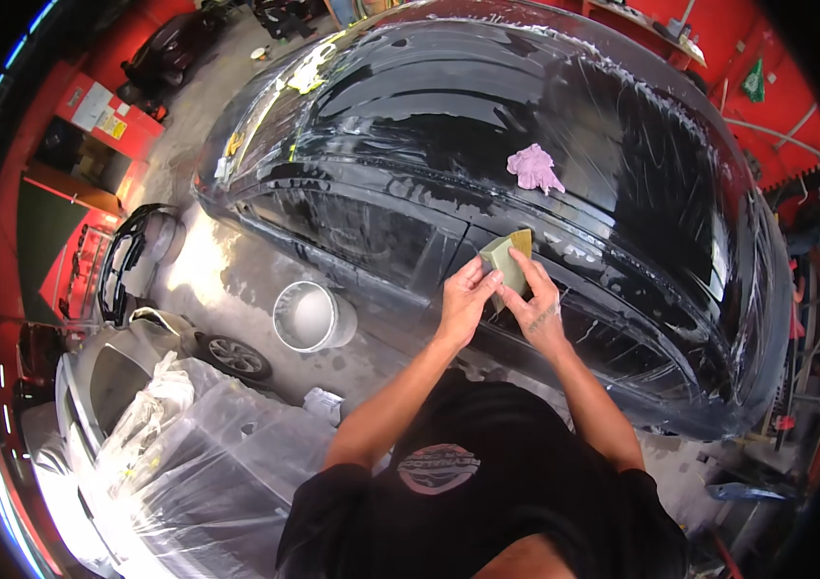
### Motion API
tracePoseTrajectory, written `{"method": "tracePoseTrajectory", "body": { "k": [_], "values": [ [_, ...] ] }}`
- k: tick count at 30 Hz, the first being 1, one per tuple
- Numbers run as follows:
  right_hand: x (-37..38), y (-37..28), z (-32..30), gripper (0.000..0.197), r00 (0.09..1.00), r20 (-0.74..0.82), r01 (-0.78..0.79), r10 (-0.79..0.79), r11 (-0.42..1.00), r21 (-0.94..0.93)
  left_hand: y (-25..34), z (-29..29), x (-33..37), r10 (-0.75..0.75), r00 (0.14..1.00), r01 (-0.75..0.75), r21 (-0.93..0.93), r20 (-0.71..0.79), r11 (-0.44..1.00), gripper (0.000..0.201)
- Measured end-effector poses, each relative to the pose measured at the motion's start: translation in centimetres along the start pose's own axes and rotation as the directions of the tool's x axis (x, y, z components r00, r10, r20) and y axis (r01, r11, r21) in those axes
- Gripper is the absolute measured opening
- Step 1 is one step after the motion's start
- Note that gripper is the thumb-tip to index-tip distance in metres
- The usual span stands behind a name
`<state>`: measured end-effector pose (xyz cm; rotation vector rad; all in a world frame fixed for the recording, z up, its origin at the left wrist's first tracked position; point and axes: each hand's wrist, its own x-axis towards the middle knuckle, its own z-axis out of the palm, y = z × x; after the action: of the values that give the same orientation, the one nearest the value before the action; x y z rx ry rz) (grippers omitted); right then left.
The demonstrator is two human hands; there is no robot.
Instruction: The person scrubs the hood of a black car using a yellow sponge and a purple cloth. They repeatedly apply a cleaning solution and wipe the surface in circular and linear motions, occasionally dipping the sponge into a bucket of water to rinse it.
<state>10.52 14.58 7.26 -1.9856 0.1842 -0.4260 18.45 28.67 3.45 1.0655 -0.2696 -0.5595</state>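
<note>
Nearest my camera: the wearer's black shirt point(545, 434), just beside the near side of the car point(449, 72), which I take as landmark for all places. Both forearms reach toward it.

Left hand point(464, 307): fingers and thumb pinched narrow on the near edge of the block point(501, 259). Right hand point(537, 311): also closed on the block, fingers over its right part, where a yellow-brown sheet point(523, 241) shows. The thumbs sit close together.

Block position: tilted, at the near edge of the car's roof, above the side windows. I cannot tell whether it touches the car.

On the car's roof, beyond the block: a crumpled pink cloth point(534, 169). Car surface black, glossy in places, with whitish smears.

On the floor, on the near side of the car and left of the wearer: a bucket point(344, 323) with pale grey contents. Off the car's left end: a loose bumper point(130, 265).
</note>
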Motion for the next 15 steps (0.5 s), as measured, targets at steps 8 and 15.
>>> {"method": "tracePoseTrajectory", "body": {
  "k": [8, 15],
  "values": [
    [-0.9, 2.4, 0.1, 0.059, 0.997, 0.052, -0.07, 0.059, 0.968, 0.242, -0.3, -0.1, -1.6, -0.081, 0.993, 0.077, -0.051, -0.087, 0.996, 0.038],
    [1.1, 1.4, 1.5, 0.061, 0.995, -0.044, -0.07, 0.085, 0.959, 0.273, 1.5, -0.9, 0.7, 0.0, 0.998, -0.01, -0.172, -0.057, 0.985, 0.033]
  ]
}}
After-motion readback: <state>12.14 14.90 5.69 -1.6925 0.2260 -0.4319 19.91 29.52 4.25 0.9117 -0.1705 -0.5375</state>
